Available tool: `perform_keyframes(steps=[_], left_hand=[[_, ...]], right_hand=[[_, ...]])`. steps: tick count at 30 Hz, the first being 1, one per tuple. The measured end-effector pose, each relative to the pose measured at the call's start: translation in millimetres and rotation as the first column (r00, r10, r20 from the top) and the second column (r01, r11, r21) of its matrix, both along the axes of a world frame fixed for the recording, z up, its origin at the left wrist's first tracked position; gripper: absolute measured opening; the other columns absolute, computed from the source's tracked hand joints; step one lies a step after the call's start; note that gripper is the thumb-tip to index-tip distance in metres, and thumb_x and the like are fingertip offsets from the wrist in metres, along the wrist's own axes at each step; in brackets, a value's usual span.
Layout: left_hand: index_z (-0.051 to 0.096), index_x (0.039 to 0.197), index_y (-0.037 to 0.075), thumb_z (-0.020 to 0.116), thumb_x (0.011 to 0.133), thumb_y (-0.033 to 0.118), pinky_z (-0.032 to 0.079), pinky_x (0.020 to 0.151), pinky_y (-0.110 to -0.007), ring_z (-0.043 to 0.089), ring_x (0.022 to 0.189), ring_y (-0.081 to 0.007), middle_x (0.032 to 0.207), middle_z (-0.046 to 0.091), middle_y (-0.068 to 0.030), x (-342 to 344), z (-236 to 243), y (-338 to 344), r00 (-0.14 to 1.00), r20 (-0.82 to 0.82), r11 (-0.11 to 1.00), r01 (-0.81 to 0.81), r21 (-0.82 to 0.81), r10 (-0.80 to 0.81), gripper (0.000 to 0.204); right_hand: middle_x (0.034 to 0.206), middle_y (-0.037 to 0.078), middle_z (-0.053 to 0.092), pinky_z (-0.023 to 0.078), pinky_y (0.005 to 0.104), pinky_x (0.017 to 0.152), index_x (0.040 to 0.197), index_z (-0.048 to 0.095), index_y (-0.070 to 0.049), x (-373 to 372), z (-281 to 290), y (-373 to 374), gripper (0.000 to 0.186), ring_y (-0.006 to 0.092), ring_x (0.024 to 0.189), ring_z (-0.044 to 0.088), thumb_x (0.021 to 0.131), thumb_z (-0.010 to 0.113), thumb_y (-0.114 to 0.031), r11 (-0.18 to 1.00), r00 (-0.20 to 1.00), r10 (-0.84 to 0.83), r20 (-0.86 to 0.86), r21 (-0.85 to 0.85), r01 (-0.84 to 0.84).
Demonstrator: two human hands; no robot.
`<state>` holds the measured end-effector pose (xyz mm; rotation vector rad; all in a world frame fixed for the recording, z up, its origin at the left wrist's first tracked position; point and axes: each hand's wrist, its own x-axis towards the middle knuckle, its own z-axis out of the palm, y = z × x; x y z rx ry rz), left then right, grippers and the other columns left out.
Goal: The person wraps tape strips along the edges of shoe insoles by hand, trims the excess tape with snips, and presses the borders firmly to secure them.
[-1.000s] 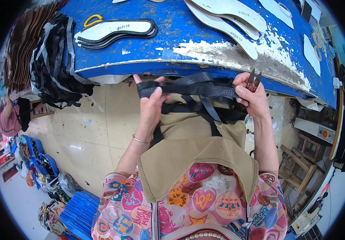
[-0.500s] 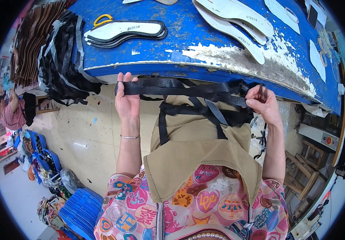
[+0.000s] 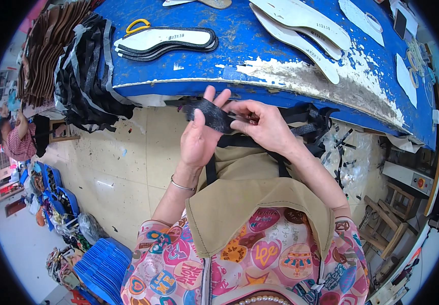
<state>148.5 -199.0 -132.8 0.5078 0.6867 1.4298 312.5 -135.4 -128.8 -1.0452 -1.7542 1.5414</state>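
Note:
Just below the blue table's front edge, my left hand (image 3: pixel 199 142) holds a broad, dark, shiny black strip (image 3: pixel 208 113). My thumb lies across its front while two fingertips stick up behind it. My right hand (image 3: pixel 268 127) is closed in a pinch at the strip's right end, close against the left fingers. What exactly sits between the right fingertips is partly hidden. More black strips (image 3: pixel 313 122) hang in a loose bunch right of my right wrist, at the table edge. A khaki apron (image 3: pixel 245 165) with black straps covers my lap.
A stack of white-topped insoles (image 3: pixel 168 38) with yellow-handled scissors (image 3: pixel 137 25) lies on the blue table (image 3: pixel 189 76). Larger white sole pieces (image 3: pixel 306 35) lie farther right. Black strips (image 3: pixel 84 76) drape over the left corner. Wooden stools (image 3: pixel 390 218) stand right; a person (image 3: pixel 21 137) sits far left.
My hands have come together from wide apart: the left moved right, the right moved left. The strip stretched between them is now bunched or folded at the left hand.

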Motion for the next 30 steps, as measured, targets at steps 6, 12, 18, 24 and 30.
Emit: perform_keyframes(steps=[6,12,18,24,30], left_hand=[[0.022,0.141,-0.002,0.026,0.099,0.04,0.033,0.104,-0.045,0.044,0.123,-0.0305,0.136,0.041,-0.0214,-39,-6,-2,0.942,-0.312,0.991,0.105,-0.083,-0.125,0.059],[0.017,0.144,0.002,0.029,0.099,0.041,0.03,0.106,-0.045,0.039,0.127,-0.03,0.142,0.033,-0.0205,2,5,5,0.978,-0.151,0.989,0.142,-0.034,-0.146,0.061],[0.049,0.123,-0.006,0.032,0.099,0.034,0.047,0.089,-0.038,0.058,0.105,-0.0261,0.119,0.057,-0.0186,-10,-7,-1,0.758,-0.627,0.984,0.134,-0.12,-0.179,0.05],[0.052,0.118,-0.006,0.029,0.099,0.035,0.05,0.082,-0.037,0.063,0.094,-0.0277,0.108,0.062,-0.0205,-39,-6,3,0.881,-0.422,0.967,0.132,-0.217,-0.215,0.05],[0.06,0.102,-0.004,0.042,0.093,0.051,0.051,0.076,-0.033,0.064,0.083,-0.0217,0.094,0.065,-0.017,-10,-22,1,0.898,-0.172,0.87,0.321,-0.375,-0.405,0.059]], right_hand=[[0.07,-0.002,0.058,0.043,0.0201,0.058,0.084,0.062,0.0,36,-15,18,0.008,0.0039,0.063,0.052,0.083,0.063,-0.008,0.97,0.996,-0.087,-0.033,-0.229,0.077],[0.088,-0.002,0.062,0.042,0.0196,0.058,0.101,0.063,-0.001,9,13,3,0.023,0.002,0.066,0.048,0.079,0.067,-0.009,0.972,0.993,-0.008,-0.119,-0.234,-0.021],[0.063,-0.004,0.053,0.037,0.0217,0.053,0.081,0.063,0.002,9,5,8,0.015,0.0029,0.059,0.043,0.081,0.067,-0.013,0.991,0.999,-0.03,0.012,-0.133,0.031],[0.063,-0.007,0.051,0.034,0.019,0.051,0.08,0.064,-0.003,34,11,15,0.012,0.0004,0.057,0.041,0.081,0.068,-0.014,0.94,0.997,-0.063,-0.052,-0.339,0.041],[0.067,-0.008,0.053,0.036,0.0178,0.052,0.089,0.064,-0.002,27,11,4,0.013,-0.0003,0.059,0.043,0.083,0.068,-0.013,0.921,0.985,-0.059,-0.161,-0.389,-0.008]])
